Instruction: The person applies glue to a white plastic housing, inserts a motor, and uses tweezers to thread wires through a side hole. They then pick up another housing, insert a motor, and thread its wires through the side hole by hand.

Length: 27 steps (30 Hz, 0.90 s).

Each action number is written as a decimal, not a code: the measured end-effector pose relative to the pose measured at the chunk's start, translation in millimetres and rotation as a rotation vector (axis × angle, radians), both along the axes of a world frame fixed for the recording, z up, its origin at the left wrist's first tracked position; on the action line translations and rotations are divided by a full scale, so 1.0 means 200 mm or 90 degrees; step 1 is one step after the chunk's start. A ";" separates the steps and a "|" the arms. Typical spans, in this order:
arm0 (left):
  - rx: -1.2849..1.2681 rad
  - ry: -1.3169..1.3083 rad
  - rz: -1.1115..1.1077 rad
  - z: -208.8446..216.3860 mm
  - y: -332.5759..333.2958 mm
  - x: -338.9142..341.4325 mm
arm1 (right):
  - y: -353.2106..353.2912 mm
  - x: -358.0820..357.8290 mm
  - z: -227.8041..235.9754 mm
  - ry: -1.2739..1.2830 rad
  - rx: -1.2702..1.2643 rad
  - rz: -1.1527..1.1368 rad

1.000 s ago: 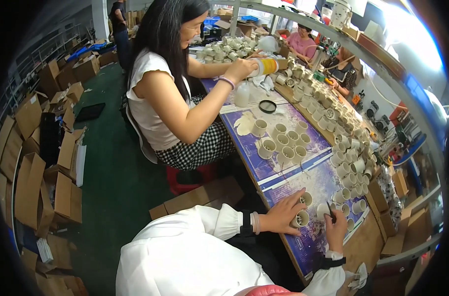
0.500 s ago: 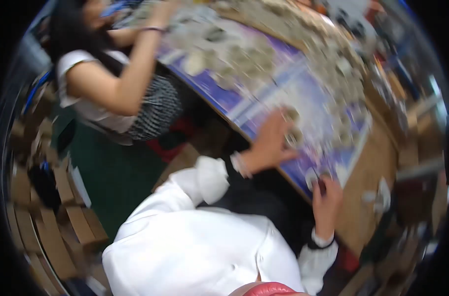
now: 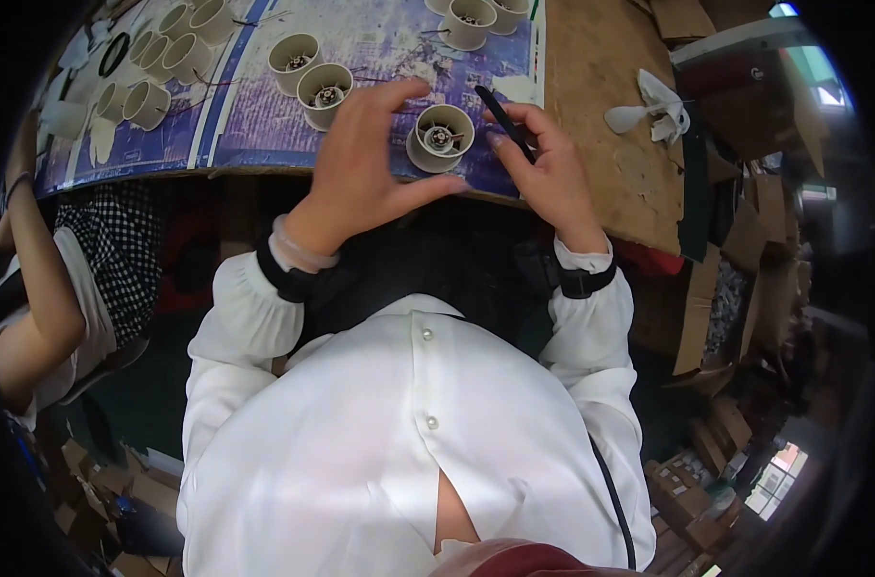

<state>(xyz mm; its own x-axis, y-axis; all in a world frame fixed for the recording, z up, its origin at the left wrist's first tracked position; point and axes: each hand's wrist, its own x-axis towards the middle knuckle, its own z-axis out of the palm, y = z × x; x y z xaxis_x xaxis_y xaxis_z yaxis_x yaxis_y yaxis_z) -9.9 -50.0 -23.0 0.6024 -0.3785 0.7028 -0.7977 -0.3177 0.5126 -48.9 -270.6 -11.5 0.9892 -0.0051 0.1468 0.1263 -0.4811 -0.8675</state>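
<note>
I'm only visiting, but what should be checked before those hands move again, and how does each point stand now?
1. Black tool held in the right hand: ok.
2. Left hand open, with no tool in it: ok.
3. Nearest cup upright: ok.
4. Part inside that cup: ok, one is visible.
5. Left hand touching that cup: cannot tell; thumb and fingers are spread around its left side.
6. Cup well back from the table edge: not ok, it stands close to it.
</note>
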 end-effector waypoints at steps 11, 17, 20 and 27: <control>-0.154 0.480 -0.160 -0.01 -0.01 0.03 | 0.01 -0.05 0.07 -0.050 0.124 -0.051; -0.322 0.637 -0.305 -0.02 0.00 0.06 | 0.08 -0.04 0.13 -0.213 0.062 -0.019; -0.324 0.690 -0.310 -0.01 0.01 0.07 | 0.10 -0.01 0.11 -0.207 0.017 -0.004; -0.369 0.789 -0.303 0.03 0.00 0.10 | 0.13 0.02 0.11 -0.165 0.062 0.002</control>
<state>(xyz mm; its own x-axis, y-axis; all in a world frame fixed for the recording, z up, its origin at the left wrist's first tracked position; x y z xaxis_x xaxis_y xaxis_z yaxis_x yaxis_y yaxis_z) 10.3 -49.6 -16.2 0.8262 -0.5615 -0.0459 0.2773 0.3344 0.9007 -44.8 -245.3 9.5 0.9190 -0.0282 0.3933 0.3510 -0.3959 -0.8485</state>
